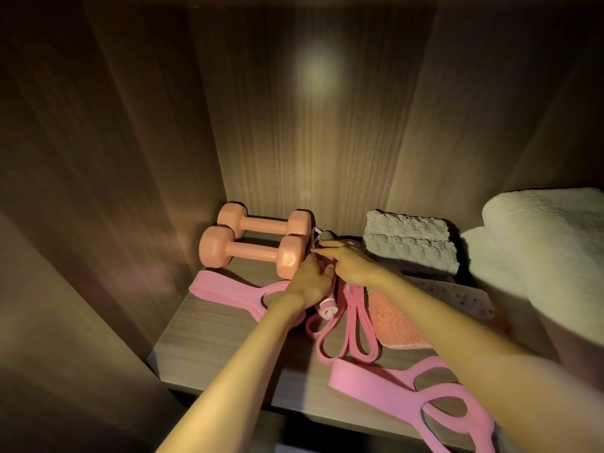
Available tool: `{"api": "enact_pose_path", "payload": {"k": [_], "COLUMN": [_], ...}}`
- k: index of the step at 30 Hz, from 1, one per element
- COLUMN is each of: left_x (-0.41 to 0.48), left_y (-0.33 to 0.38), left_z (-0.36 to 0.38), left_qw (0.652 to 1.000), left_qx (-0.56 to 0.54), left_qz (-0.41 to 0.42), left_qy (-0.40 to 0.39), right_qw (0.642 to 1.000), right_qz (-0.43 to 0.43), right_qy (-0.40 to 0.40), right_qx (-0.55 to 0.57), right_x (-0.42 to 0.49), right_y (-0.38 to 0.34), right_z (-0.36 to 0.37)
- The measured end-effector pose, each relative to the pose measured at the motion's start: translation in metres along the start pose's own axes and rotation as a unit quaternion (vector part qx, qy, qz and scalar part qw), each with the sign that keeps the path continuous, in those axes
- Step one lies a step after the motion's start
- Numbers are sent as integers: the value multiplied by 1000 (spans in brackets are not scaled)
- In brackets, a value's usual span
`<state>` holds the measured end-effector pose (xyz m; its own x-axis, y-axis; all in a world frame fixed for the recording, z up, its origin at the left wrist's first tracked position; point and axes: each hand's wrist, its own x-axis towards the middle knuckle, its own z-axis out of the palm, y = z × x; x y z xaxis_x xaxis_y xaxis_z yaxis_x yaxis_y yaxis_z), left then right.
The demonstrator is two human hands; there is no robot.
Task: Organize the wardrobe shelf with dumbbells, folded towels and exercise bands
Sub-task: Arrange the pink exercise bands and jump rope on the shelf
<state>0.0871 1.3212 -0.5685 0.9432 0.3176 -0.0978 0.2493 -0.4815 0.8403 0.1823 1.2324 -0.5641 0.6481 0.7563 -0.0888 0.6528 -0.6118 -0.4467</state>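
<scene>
Pink band (312, 238) pinched, left hand (310, 280), right hand (352, 264)

On the shelf (212, 338) I recorded two dumbbells (251, 253) at the back left, one behind the other, a folded towel (411, 240) to their right, a larger towel (539, 250) at the far right, the exercise bands (353, 325) lying in front, and my left hand (310, 279) and right hand (351, 263) together between dumbbells and folded towel.

Taken from one wide-angle camera on the head, facing forward and down into the wardrobe (114, 158), with the back wall (310, 125) across the upper half of the frame. Held near the shelf (209, 338), just above its front edge, close enough to show the left hand (309, 279) and the right hand (351, 264) in the centre.
</scene>
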Motion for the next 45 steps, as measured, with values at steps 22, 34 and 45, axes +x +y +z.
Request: {"api": "enact_pose_path", "payload": {"k": [22,34,45], "left_x": [-59,-82,-147], "left_y": [-18,-21,-1], "left_z": [-1,-14,-23], "left_qw": [973,982,981], "left_qx": [5,37,30], "left_qz": [60,119,129], "left_qy": [222,141,145], "right_qw": [999,998,993], "right_qz": [40,20,-7], "right_qy": [-11,30,97], "right_qx": [24,59,60], "right_x": [-19,-49,-152], "right_y": [-3,-27,-50], "right_z": [8,-5,-24]}}
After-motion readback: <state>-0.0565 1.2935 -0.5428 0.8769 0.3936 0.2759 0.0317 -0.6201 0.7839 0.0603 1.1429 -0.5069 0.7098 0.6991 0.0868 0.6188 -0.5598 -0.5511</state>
